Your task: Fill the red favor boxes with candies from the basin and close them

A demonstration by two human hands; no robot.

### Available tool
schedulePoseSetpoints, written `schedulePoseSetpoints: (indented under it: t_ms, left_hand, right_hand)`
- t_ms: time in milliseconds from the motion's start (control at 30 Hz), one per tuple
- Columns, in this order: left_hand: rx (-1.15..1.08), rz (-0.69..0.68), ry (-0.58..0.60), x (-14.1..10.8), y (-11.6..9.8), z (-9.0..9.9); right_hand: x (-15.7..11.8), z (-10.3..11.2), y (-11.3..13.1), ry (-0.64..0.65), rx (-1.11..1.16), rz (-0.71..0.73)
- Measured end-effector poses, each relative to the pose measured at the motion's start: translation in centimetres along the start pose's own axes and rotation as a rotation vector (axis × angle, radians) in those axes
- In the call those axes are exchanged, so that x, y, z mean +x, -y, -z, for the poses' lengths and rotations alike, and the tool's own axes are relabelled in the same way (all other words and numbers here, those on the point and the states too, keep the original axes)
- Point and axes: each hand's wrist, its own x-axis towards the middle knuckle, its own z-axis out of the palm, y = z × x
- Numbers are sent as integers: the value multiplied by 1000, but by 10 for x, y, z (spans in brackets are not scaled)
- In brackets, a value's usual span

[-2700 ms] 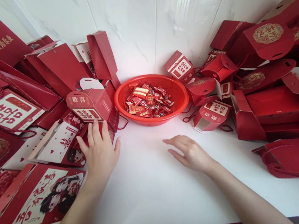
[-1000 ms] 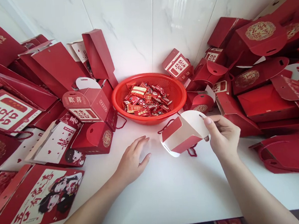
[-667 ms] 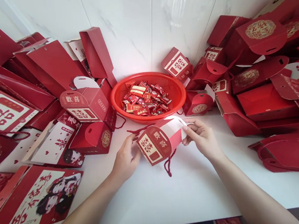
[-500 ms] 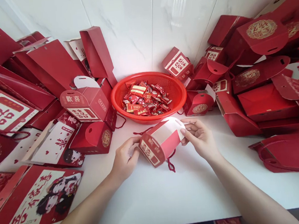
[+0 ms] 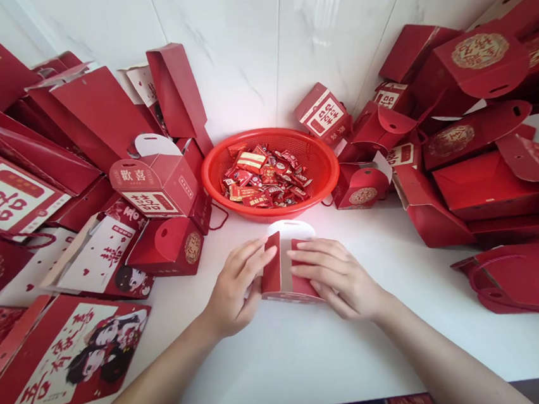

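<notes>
A small red gift box sits on the white table, its side flaps partly folded and a white rounded flap standing at the back. My left hand grips its left side, fingertips on the left red flap. On the right side, my right hand holds the box with its fingers laid over the right flap. Just behind the box stands a red plastic basket with several wrapped candies inside.
Red bags and boxes crowd the left side of the white table. More red boxes are piled at the right. A marbled wall rises behind the basket.
The small box has turned so that its open flaps face up between my hands. My right hand has moved from the white flap onto the red side flap. The dark red cord is now hidden.
</notes>
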Motion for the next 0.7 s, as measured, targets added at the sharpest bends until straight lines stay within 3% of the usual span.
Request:
schedulePoseSetpoints:
  t_ms: [200, 367, 700]
  left_hand:
    - [129, -180, 76, -1, 0, 1]
    - [133, -274, 96, 0, -5, 1]
    - [269, -248, -208, 3, -1, 21]
  right_hand:
    - [4, 0, 9, 134, 31, 29]
    - [5, -1, 13, 151, 63, 34]
    - [3, 9, 4, -59, -2, -1]
